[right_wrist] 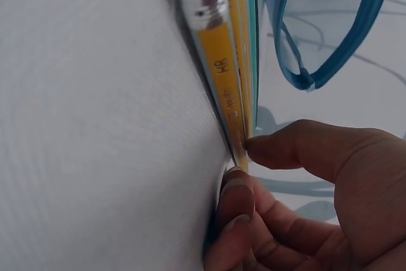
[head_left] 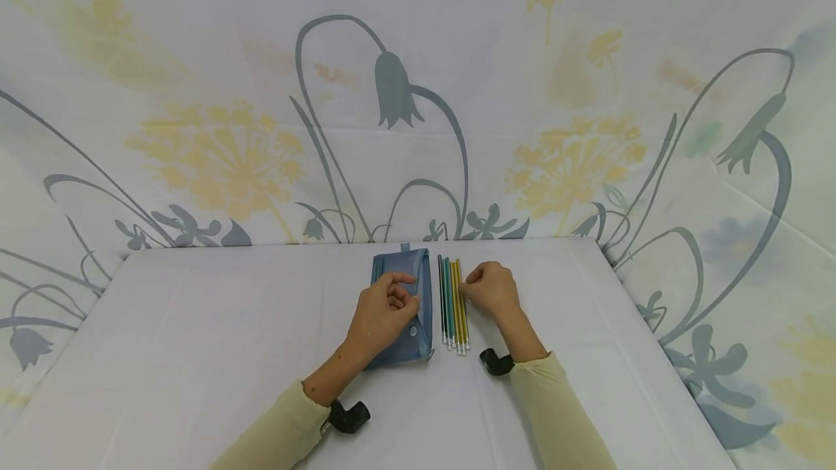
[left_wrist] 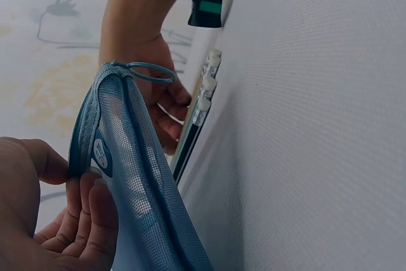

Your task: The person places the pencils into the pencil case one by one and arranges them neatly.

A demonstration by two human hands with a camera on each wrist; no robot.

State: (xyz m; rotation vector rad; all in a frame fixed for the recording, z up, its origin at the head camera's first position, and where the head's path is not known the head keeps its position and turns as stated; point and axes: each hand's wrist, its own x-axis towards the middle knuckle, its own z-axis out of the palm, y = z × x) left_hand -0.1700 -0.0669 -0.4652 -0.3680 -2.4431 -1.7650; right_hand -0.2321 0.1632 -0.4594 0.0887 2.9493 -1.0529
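Observation:
A blue mesh pencil case (head_left: 401, 263) lies on the white table. My left hand (head_left: 382, 314) is over it, and in the left wrist view its thumb and fingers (left_wrist: 101, 220) pinch the edge of the case near a small round badge (left_wrist: 101, 152). To the right of the case is a row of pencils (head_left: 452, 303), dark, green and yellow, their white eraser ends toward me. My right hand (head_left: 493, 289) is at the row's right side. Between its thumb and fingertips it pinches the outermost yellow pencil (right_wrist: 222, 71), which rests against the others.
Behind the table (head_left: 215, 325) hangs a cloth (head_left: 261, 78) printed with grey and yellow flowers. It runs along both sides too. Black wrist cameras (head_left: 349, 418) sit at both sleeve cuffs. A zipper loop (right_wrist: 304, 80) shows on the case in the right wrist view.

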